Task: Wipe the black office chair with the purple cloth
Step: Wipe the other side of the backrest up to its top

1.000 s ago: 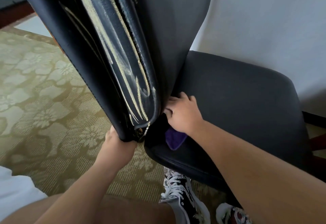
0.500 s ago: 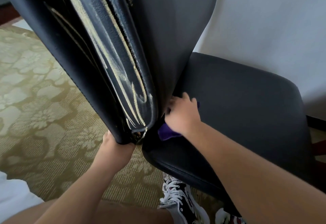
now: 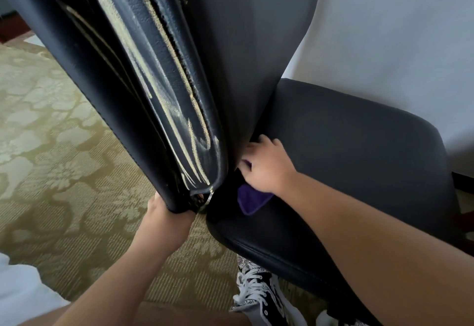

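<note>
Nearest, at the bottom left, a fold of white garment (image 3: pixel 20 292) beside a bare knee. Just past that, a black-and-white patterned shoe (image 3: pixel 256 292) with white laces, standing on the carpet (image 3: pixel 51 159) and tucked partly under the near rim of the seat.

Both forearms bare, reaching forward to the black office chair (image 3: pixel 346 159).

Left hand (image 3: pixel 166 218) clamped round the bottom corner of the backrest (image 3: pixel 230 43). Fingertips hidden behind that edge, palm and wrist below it.

Right hand (image 3: pixel 266 169) palm down at the back of the seat, right in the crease where seat meets backrest. Fingers (image 3: pixel 264 141) bent over the purple cloth (image 3: pixel 252 201) and grasping it against the black upholstery. One corner of the cloth sticking out from under the wrist towards the near edge, and a small scrap of purple showing by the thumb side.

Backrest rising steeply up and left out of view, its side panel scuffed with long pale streaks.

Farther left, more olive carpet with a pale floral pattern. Farthest, behind the seat, a plain light wall (image 3: pixel 397 30).
</note>
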A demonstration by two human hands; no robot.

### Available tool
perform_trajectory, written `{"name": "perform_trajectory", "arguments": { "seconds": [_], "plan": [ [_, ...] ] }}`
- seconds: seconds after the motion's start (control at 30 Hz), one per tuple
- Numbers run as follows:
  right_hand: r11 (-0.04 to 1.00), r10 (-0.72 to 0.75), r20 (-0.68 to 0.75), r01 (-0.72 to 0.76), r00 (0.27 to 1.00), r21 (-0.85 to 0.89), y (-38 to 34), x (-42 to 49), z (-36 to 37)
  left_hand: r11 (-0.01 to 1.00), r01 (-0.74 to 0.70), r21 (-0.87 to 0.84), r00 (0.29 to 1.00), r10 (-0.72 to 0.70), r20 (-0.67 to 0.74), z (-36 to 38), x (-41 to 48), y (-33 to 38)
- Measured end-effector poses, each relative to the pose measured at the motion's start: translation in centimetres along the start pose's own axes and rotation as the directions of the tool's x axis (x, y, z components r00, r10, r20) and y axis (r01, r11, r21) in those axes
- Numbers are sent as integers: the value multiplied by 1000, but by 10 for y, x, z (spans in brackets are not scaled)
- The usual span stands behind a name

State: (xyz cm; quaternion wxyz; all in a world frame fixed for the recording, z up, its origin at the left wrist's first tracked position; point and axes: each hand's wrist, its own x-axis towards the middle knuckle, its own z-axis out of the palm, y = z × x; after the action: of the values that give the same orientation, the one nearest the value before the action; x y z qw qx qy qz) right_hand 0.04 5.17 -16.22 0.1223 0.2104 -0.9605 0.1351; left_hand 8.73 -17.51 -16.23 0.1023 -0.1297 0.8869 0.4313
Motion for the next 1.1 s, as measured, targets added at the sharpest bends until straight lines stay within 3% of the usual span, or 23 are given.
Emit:
{"name": "perform_trajectory", "arguments": {
  "seconds": [0.13,0.33,0.43,0.57,0.7,0.93,1.1],
  "plan": [
    [953,295,160,-278,942,-121,26,40,-5,999,42,12,999,-42,-14,-2,8,-3],
    [819,565,71,-548,822,-170,61,74,-6,1000,25,-4,999,-26,-40,0,17,1],
    [785,613,28,-606,789,-130,63,78,-5,1000,25,0,999,-25,-37,2,20,-2],
    [840,541,80,-536,837,-76,46,63,-6,996,85,0,996,-85,-1,1,26,-7],
    [907,420,155,-417,894,-55,16,36,-10,998,56,5,998,-57,6,-1,25,-1],
    [984,161,101,-168,982,59,-63,-37,-4,997,82,-10,997,-81,13,-1,23,-3],
    [985,-50,129,27,990,172,-76,-68,-5,997,70,-37,998,-69,6,-1,19,0]
  ]
}}
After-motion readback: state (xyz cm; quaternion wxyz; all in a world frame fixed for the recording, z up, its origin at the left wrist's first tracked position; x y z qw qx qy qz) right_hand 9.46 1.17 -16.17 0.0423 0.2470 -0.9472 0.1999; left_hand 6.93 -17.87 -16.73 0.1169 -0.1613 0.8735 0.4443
